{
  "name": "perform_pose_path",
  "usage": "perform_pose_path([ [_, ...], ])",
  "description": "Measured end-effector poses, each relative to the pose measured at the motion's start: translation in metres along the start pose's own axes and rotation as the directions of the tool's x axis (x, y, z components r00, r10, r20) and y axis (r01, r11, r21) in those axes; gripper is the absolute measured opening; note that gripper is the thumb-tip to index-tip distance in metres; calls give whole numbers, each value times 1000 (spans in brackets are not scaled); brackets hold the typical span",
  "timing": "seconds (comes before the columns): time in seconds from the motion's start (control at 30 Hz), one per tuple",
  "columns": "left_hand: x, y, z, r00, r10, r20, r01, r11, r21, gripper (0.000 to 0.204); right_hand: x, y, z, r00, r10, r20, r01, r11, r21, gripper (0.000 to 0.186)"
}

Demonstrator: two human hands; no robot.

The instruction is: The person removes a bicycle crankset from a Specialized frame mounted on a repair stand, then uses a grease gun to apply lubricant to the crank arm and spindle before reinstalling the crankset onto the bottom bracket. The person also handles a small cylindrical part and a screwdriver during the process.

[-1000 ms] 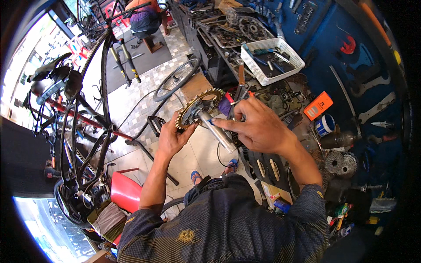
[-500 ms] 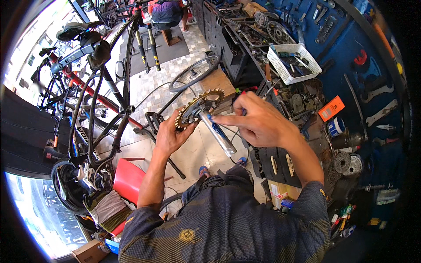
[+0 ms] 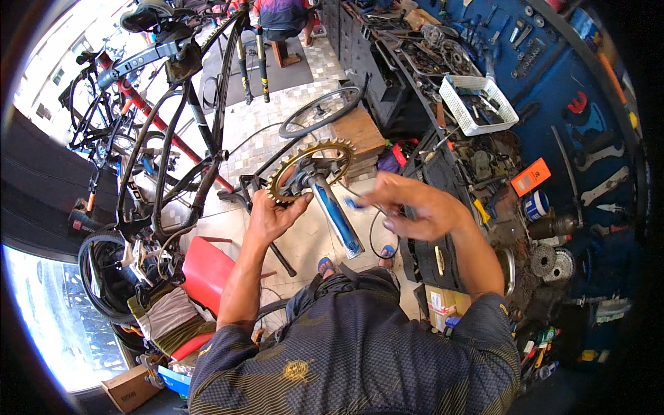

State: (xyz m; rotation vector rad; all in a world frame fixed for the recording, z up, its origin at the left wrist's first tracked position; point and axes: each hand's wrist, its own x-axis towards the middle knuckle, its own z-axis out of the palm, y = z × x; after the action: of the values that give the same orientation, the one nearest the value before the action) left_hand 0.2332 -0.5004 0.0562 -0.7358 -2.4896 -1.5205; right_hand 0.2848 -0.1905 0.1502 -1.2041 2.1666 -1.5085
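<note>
My left hand (image 3: 274, 217) is closed on the near left rim of a bicycle crankset (image 3: 304, 178), holding it up in front of me. It has a gold toothed chainring (image 3: 279, 181) and a shiny hollow spindle (image 3: 337, 220) pointing down toward me. Blue grease is smeared along much of the spindle. Just right of the spindle and apart from it, my right hand (image 3: 425, 207) has its fingers spread and slightly blurred. A dab of blue grease (image 3: 354, 203) shows at its index fingertip, and no tool is in it.
Bike frames (image 3: 166, 124) stand at the left beside a red chair (image 3: 207, 270). A wheel (image 3: 320, 113) and a wooden block (image 3: 356, 135) lie ahead. At the right, a cluttered bench holds a white basket (image 3: 477, 128) and a grease tub (image 3: 536, 205). Another person (image 3: 283, 14) sits far ahead.
My right index finger has come off the spindle and moved right. Grease now covers more of the spindle. The crankset has tipped a little, still in my left hand.
</note>
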Motion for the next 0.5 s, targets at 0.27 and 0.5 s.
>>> perform_pose_path([
  [0.27, -2, -19, 19, 991, -7, -134, -23, 975, -221, 50, -2, 4, 16, 1000, -9, 22, 7, 997, 74, 66],
  [0.5, -8, -12, 17, 992, -42, -117, 25, 989, -147, 51, -3, -8, 25, 987, 28, -161, -53, 987, -153, 52],
])
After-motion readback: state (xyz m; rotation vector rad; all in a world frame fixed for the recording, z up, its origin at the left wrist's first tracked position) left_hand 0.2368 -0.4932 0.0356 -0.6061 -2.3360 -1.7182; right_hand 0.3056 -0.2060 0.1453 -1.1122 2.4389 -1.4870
